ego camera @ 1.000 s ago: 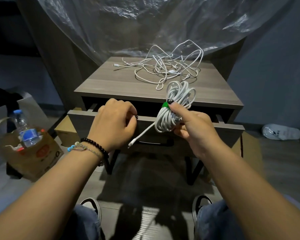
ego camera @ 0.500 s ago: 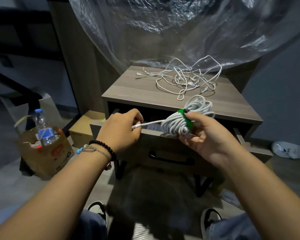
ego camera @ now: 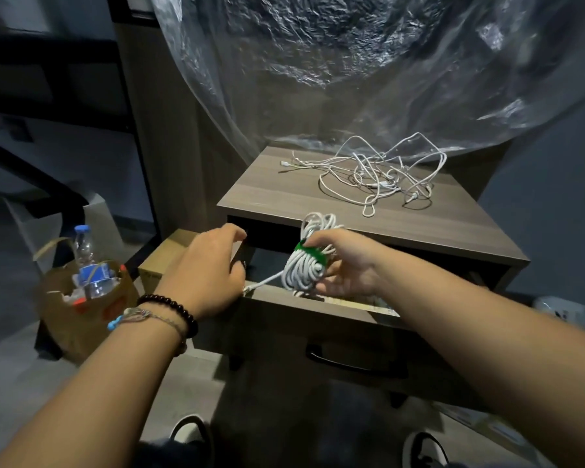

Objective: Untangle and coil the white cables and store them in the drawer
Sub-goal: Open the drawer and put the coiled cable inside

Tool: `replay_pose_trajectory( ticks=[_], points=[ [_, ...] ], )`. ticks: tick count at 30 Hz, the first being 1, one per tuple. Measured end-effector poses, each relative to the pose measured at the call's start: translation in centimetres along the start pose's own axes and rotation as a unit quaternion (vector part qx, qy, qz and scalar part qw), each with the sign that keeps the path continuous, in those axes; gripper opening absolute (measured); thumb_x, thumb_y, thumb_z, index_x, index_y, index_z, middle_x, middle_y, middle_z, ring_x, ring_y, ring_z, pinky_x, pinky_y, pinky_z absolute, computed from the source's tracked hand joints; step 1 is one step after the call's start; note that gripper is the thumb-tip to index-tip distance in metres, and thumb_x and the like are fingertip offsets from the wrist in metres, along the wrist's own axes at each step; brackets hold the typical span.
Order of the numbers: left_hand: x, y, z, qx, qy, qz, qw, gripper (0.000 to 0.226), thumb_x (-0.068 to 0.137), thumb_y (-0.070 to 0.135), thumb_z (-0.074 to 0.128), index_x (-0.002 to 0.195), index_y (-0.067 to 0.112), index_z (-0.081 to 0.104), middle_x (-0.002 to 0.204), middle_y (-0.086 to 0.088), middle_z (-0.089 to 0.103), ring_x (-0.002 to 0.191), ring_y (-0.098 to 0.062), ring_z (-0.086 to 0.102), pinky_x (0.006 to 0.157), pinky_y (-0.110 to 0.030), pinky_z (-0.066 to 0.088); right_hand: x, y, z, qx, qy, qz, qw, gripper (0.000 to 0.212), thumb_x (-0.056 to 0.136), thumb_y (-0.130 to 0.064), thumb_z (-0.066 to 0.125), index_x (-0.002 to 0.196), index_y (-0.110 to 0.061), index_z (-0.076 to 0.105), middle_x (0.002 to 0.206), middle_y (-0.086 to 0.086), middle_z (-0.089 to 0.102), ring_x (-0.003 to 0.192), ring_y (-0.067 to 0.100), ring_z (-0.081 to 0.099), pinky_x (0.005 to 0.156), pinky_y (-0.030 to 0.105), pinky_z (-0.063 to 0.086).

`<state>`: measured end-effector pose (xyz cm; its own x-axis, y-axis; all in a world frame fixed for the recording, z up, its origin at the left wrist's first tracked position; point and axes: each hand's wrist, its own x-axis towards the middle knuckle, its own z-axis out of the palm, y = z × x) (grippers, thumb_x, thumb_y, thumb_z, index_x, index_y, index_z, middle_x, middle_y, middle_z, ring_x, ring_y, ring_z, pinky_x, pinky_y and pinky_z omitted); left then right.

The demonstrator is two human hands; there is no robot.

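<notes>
A right hand (ego camera: 347, 265) grips a coiled white cable bundle (ego camera: 306, 266), green-strapped, over the open wood-grain drawer (ego camera: 318, 305); the left hand (ego camera: 206, 268), fingers relaxed, rests alongside. Tangled white cables (ego camera: 379, 173) lie on the tabletop (ego camera: 274, 190).

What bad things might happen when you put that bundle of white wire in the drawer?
1. The loose end sticking out of the coiled cable lies across the drawer front edge, so it might get pinched when the drawer shuts.
2. The right hand holds the coil by its green tie; dropped carelessly, loops could slip loose.
3. The tangled cables on the nightstand still need sorting.
</notes>
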<state>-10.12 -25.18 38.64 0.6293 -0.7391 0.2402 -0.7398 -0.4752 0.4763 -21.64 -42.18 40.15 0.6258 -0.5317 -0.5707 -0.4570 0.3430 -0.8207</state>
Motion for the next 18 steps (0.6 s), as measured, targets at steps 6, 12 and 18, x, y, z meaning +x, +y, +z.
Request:
replay_pose_trajectory(
  ticks=[6, 12, 18],
  points=[
    [-0.9, -0.5, 0.8, 0.039, -0.038, -0.001, 0.998, 0.049, 0.097, 0.024, 0.042, 0.144, 0.031, 0.027, 0.141, 0.004, 0.045, 0.121, -0.014, 0.049, 0.095, -0.034, 0.045, 4.8, 1.1, 3.1, -0.125, -0.005, 0.034, 0.992, 0.053, 0.075, -0.03, 0.071, 0.117, -0.007, 0.051, 0.108, 0.015, 0.064, 0.082, 0.022, 0.063, 0.065, 0.026, 0.054],
    [-2.0, -0.6, 0.8, 0.049, -0.013, 0.027, 0.998, 0.045, 0.098, 0.024, 0.039, 0.141, 0.029, 0.028, 0.139, 0.005, 0.043, 0.119, -0.011, 0.049, 0.093, -0.03, 0.045, 8.2, 1.1, 4.6, -0.158, 0.051, 0.028, 0.986, 0.048, 0.081, -0.032, 0.07, 0.116, -0.008, 0.05, 0.107, 0.015, 0.057, 0.092, 0.025, 0.06, 0.068, 0.03, 0.054],
    [-3.0, -1.2, 0.5, 0.04, -0.005, 0.056, 0.998, 0.039, 0.098, 0.028, 0.038, 0.136, 0.031, 0.031, 0.134, 0.007, 0.045, 0.116, -0.009, 0.05, 0.09, -0.028, 0.045, 10.9, 0.9, 5.9, -0.149, 0.071, 0.036, 0.986, 0.046, 0.076, -0.033, 0.073, 0.113, -0.01, 0.058, 0.114, 0.012, 0.064, 0.099, 0.024, 0.064, 0.063, 0.029, 0.053]
  ],
)
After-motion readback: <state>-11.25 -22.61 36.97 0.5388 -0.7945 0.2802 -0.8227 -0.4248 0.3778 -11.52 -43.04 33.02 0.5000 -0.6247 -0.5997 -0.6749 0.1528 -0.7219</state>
